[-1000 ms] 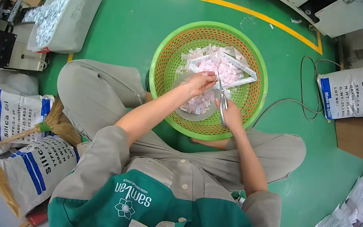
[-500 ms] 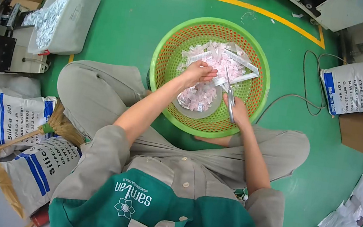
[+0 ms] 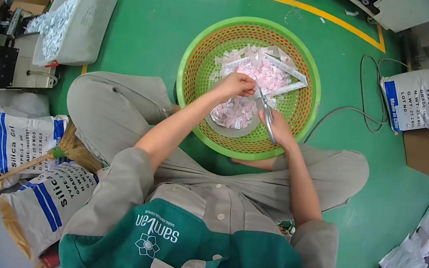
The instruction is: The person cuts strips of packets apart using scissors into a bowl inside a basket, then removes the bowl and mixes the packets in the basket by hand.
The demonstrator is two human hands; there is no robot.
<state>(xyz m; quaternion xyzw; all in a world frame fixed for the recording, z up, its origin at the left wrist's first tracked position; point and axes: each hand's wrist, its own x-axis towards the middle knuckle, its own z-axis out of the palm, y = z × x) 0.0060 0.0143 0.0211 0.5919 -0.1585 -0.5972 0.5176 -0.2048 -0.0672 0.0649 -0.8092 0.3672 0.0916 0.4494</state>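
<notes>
A green plastic basket (image 3: 189, 100) with red mesh showing through its sides stands before my crossed legs. In it lie many small pinkish-white sachets (image 3: 270, 78) and a long white strip of sachets (image 3: 291, 90) bent at an angle. My left hand (image 3: 237, 86) is pinched over the basket at what looks like the strip's end; its fingertips partly hide it. My right hand (image 3: 278, 128) grips metal scissors (image 3: 267, 114), their blades nearly together and pointing at my left fingertips. Below my hands, a pale round bowl (image 3: 237, 133) inside the basket holds more sachets.
Silica gel bags (image 3: 422, 101) sit on a cardboard box (image 3: 428, 152) at right; more bags (image 3: 24, 142) and a straw broom (image 3: 76, 149) lie at left. A white bin (image 3: 95, 22) holds bluish-white sachets. A grey cable (image 3: 334, 110) crosses the green floor.
My left fingers have closed from a looser spread into a pinch. The scissors have moved slightly left toward them, and their blades have come closer together.
</notes>
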